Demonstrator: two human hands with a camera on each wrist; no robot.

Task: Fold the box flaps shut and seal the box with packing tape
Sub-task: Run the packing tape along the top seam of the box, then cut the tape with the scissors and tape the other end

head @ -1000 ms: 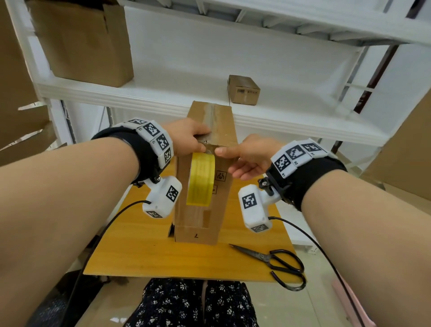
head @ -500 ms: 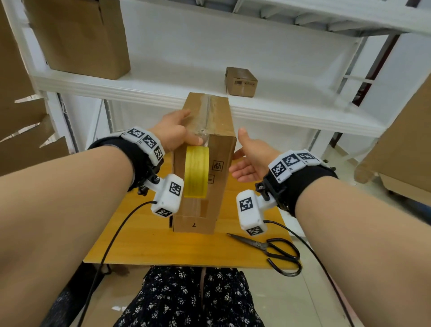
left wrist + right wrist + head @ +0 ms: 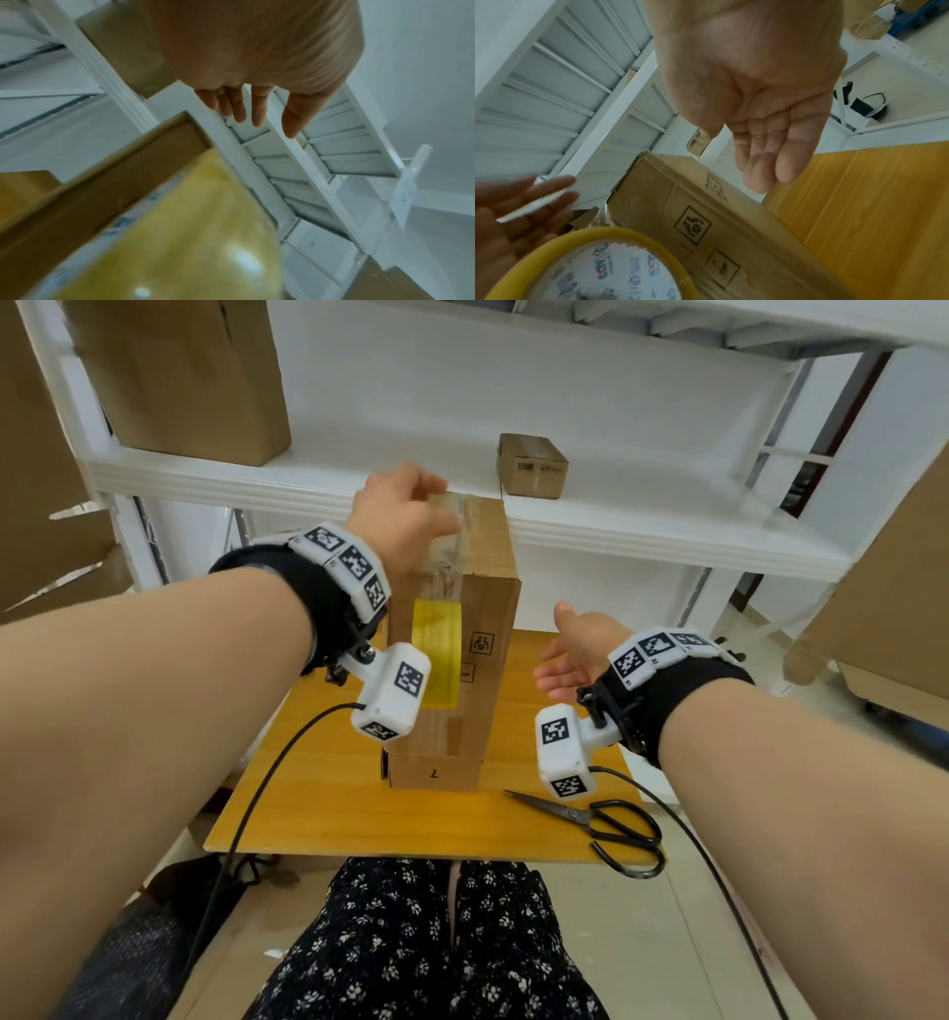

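A tall cardboard box (image 3: 488, 618) stands upright on the wooden table (image 3: 318, 803), its top flaps folded shut with clear tape along the seam. A yellow tape roll (image 3: 436, 654) hangs against the box's near face just below the top edge. My left hand (image 3: 405, 521) is over the left part of the box top, blurred, and its straight fingers (image 3: 254, 109) hold nothing. Whether it touches the tape I cannot tell. My right hand (image 3: 575, 654) hovers open to the right of the box (image 3: 706, 203), palm toward it and apart from it. The roll (image 3: 634, 237) shows near that wrist.
Black scissors (image 3: 606, 824) lie at the table's front right corner. Behind the table runs a white shelf (image 3: 642, 526) with a small carton (image 3: 531, 464) and a large carton (image 3: 190, 377) on it. More cardboard stands at both sides.
My right hand let go at the box's top near edge and drew away to the right and down. My left hand slid along the box top toward the far end.
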